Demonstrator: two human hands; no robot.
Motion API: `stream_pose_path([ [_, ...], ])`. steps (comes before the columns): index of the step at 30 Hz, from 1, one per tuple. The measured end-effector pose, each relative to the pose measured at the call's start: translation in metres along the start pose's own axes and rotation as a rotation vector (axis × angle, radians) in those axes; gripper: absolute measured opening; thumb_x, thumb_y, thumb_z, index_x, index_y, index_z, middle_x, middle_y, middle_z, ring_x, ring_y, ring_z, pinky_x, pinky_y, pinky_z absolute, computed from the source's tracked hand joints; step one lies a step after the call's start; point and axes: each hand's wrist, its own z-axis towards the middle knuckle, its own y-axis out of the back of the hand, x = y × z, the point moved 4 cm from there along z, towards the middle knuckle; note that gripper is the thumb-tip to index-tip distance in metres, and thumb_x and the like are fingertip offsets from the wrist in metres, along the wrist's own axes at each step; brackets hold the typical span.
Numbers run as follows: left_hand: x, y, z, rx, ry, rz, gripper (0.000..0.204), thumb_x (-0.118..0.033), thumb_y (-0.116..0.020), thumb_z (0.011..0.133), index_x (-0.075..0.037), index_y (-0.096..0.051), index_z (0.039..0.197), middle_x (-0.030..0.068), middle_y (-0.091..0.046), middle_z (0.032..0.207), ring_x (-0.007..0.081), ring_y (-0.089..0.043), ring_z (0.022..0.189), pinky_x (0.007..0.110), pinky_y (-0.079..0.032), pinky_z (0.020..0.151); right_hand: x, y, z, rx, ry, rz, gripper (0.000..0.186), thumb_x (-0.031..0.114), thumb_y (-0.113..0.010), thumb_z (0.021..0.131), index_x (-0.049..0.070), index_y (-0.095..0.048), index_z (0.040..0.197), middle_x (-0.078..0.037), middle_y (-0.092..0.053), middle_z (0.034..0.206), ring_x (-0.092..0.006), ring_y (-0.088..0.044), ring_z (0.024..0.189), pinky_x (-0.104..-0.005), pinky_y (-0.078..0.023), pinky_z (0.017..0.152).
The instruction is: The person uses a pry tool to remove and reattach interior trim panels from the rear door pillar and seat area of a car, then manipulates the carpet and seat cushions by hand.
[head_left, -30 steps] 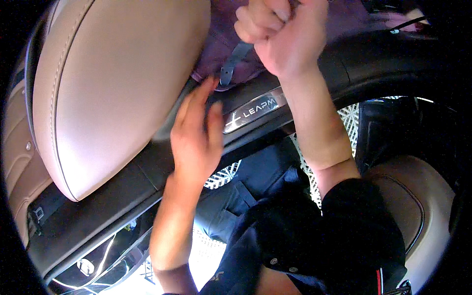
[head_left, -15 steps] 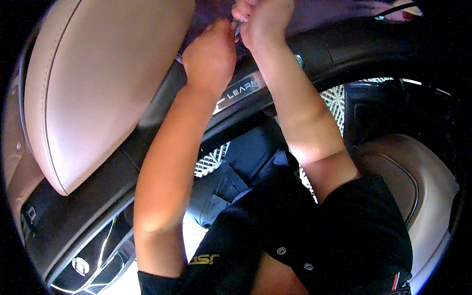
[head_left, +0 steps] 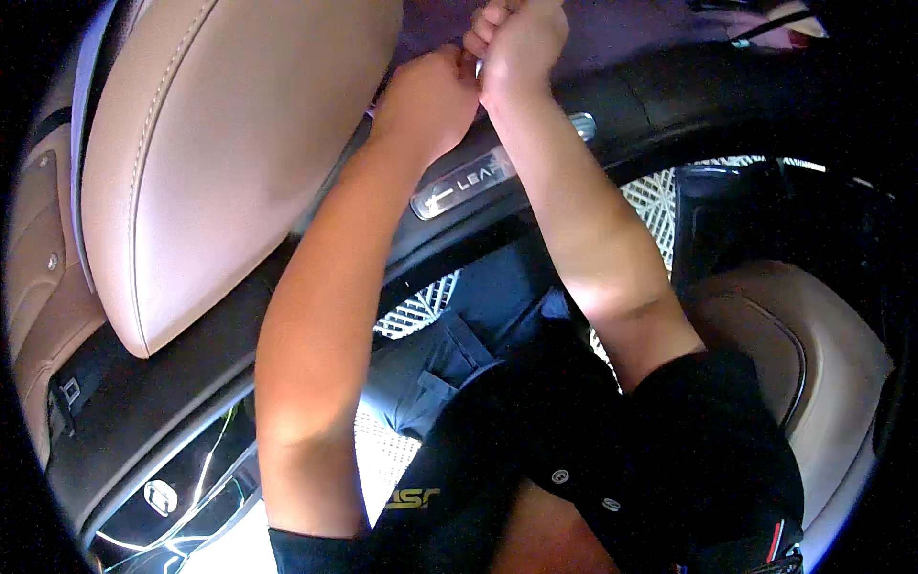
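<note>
Both my hands are close together at the top of the view, over the dark purplish car floor (head_left: 612, 43). My left hand (head_left: 427, 103) is closed, its fingertips meeting beside the heel of my right hand. My right hand (head_left: 524, 46) is also closed, with its fingers curled inward. A small pale, shiny bit (head_left: 477, 69) shows between the two hands; its kind cannot be made out. Most of the fingertips and whatever they grip are hidden. Just below my wrists runs the black door sill with a shiny sill plate (head_left: 449, 196).
A beige stitched seat (head_left: 239, 172) rises at left, with a seat-belt buckle (head_left: 70, 392) below it. At right stands a brown-and-beige padded panel (head_left: 832, 354). White grid flooring (head_left: 660, 206) shows outside the sill. A thin black cable-like piece (head_left: 775, 24) lies at upper right.
The view has shifted slightly, so the seat and sill sit farther right. My hands stay together, with my left hand closer against the right; less of the small shiny thing shows.
</note>
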Motion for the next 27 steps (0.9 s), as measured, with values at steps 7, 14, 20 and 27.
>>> stream_pose_path([
  [7, 0.018, 0.014, -0.09, -0.378, -0.339, -0.273, 0.032, -0.008, -0.06, 0.099, -0.002, -0.062, 0.13, 0.0254, -0.063, 0.129, 0.0447, -0.062, 0.117, 0.047, -0.051, 0.097, 0.019, -0.001, 0.003, 0.179, 0.182, 0.138, 0.052, 0.06, -0.038, 0.109, 0.019, -0.044, 0.077, 0.004, -0.037, 0.059, -0.0113, -0.034, 0.047, -0.0286, -0.034, 0.045],
  [14, 0.039, 0.01, -0.15, -0.492, -0.305, -0.15, 0.026, 0.001, -0.064, 0.094, 0.0, -0.069, 0.119, 0.0203, -0.07, 0.115, 0.0395, -0.068, 0.106, 0.043, -0.055, 0.093, 0.09, -0.078, 0.003, 0.831, 0.283, -0.156, 0.056, 0.061, -0.027, 0.11, 0.017, -0.049, 0.083, 0.002, -0.041, 0.064, -0.0097, -0.038, 0.049, -0.0251, -0.031, 0.042],
  [20, 0.025, -0.004, -0.084, -0.467, -0.256, -0.476, 0.029, -0.001, -0.061, 0.098, 0.001, -0.063, 0.127, 0.022, -0.07, 0.118, 0.0353, -0.07, 0.107, 0.041, -0.055, 0.092, 0.007, -0.035, 0.057, 0.498, -0.245, -0.284, 0.047, 0.062, -0.037, 0.108, 0.022, -0.046, 0.085, 0.005, -0.04, 0.066, -0.0097, -0.035, 0.052, -0.0265, -0.027, 0.046],
  [27, 0.022, -0.027, -0.017, -0.198, 0.014, -0.868, 0.034, -0.012, -0.053, 0.107, 0.0, -0.057, 0.138, 0.0191, -0.071, 0.123, 0.0277, -0.071, 0.104, 0.037, -0.054, 0.093, 0.0, -0.03, 0.063, 0.481, -0.337, -0.353, 0.045, 0.06, -0.036, 0.11, 0.022, -0.044, 0.086, 0.005, -0.038, 0.066, -0.0093, -0.033, 0.053, -0.0261, -0.026, 0.046],
])
